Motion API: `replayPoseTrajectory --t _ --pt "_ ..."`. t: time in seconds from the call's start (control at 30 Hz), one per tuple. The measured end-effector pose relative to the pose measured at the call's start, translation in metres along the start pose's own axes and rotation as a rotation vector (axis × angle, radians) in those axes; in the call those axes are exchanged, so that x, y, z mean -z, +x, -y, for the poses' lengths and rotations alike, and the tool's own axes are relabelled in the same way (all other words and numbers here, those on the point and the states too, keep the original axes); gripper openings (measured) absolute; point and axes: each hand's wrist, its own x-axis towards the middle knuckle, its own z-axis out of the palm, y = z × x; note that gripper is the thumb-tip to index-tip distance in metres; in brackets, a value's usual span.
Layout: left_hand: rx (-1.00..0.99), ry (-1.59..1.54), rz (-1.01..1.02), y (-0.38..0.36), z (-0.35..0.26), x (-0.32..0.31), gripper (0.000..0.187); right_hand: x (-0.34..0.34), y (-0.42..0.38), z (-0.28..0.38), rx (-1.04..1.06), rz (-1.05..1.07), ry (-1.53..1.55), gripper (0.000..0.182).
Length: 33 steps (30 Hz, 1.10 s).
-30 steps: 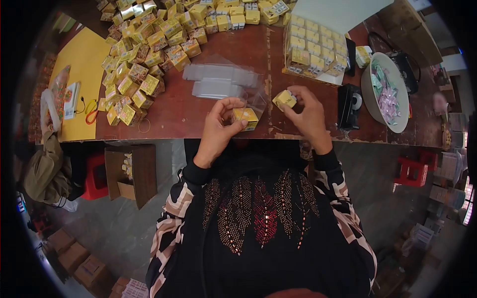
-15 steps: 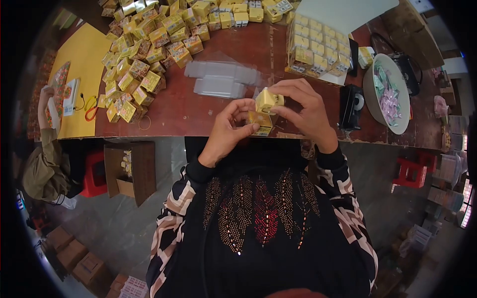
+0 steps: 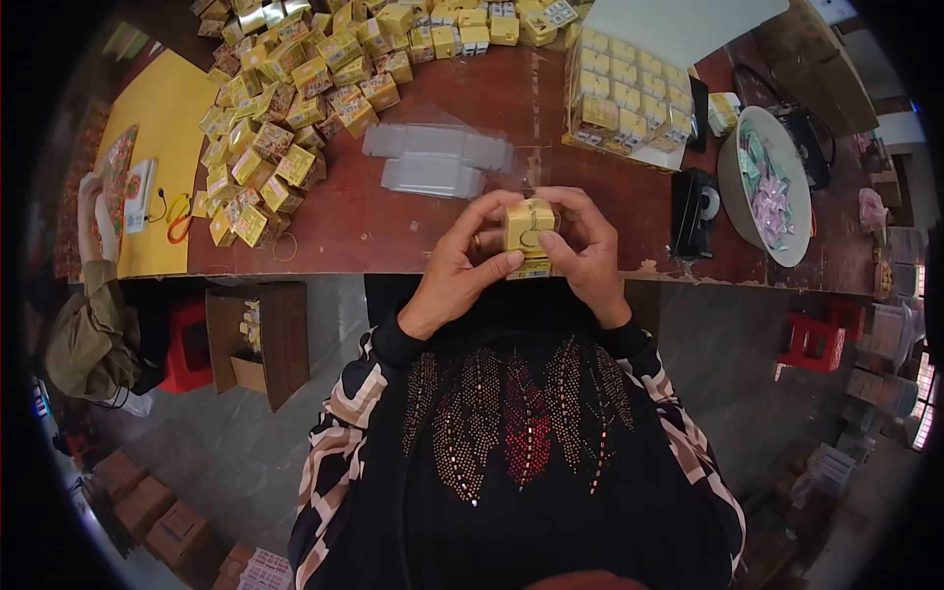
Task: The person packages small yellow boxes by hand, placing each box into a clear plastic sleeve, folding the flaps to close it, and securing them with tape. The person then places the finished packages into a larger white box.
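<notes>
Over the table's front edge, a small yellow box point(image 3: 529, 218) with a dark curved print on top is held between both hands. My left hand point(image 3: 462, 261) grips its left side, thumb along the lower front. From the right, my right hand point(image 3: 590, 248) wraps round it, with the thumb pressed on the top face. A printed yellow side shows below the thumbs. Just beyond the hands lie flat clear plastic sleeves point(image 3: 433, 175) on the red-brown table point(image 3: 344, 231).
Many yellow boxes point(image 3: 295, 118) are heaped at the back left. A tray of yellow boxes point(image 3: 634, 93) stands back right, near a black tape dispenser point(image 3: 694, 211) and a white bowl point(image 3: 733, 187) of sachets. At far left sits another person point(image 3: 88, 329); a cardboard box point(image 3: 280, 339) is on the floor.
My right hand has come down with the upper yellow piece onto the yellow box in my left hand. Both hands now close round them together. The other person's hand has shifted slightly.
</notes>
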Motion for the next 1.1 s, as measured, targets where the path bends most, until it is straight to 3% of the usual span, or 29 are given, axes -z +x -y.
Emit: replayPoseTrajectory --t 0.17,0.3,0.37,0.47,0.6,0.67,0.73,0.87,0.93,1.03,1.1 --pt "-0.082 0.222 0.007 0.003 0.004 0.008 0.051 0.003 0.001 0.001 0.031 0.030 -0.081 0.030" --pt "-0.088 0.219 0.019 0.005 0.005 0.012 0.049 -0.002 0.001 0.002 0.003 0.029 0.059 0.024" --pt "-0.122 0.007 -0.018 0.006 0.010 0.011 0.048 -0.005 0.001 0.002 0.004 0.013 0.145 0.023" --pt "-0.082 -0.055 -0.037 0.006 0.010 0.012 0.050 -0.004 0.008 -0.001 0.127 -0.044 0.051 0.022" --pt "-0.044 -0.087 -0.070 0.004 0.005 0.007 0.056 0.011 0.015 -0.006 0.153 0.102 -0.112 0.018" --pt "-0.107 0.135 -0.064 0.003 0.005 0.006 0.058 0.012 0.016 -0.006 0.160 0.147 -0.157 0.017" --pt "-0.096 0.160 -0.073 0.003 0.002 0.005 0.059 0.009 0.014 0.002 -0.119 0.113 -0.019 0.018" --pt "-0.070 0.193 -0.101 0.002 0.000 0.002 0.060 0.003 0.017 0.019 -0.132 0.089 -0.088 0.023" --pt "-0.079 0.161 -0.108 0.002 0.003 0.001 0.060 0.007 0.018 0.019 0.106 0.152 -0.452 0.025" --pt "-0.081 0.115 -0.117 0.003 0.009 0.001 0.060 0.007 0.019 0.015 0.226 0.133 -0.564 0.020" --pt "-0.076 0.105 -0.123 0.004 0.010 0.001 0.060 0.010 0.021 0.013 0.147 0.120 -0.462 0.018"
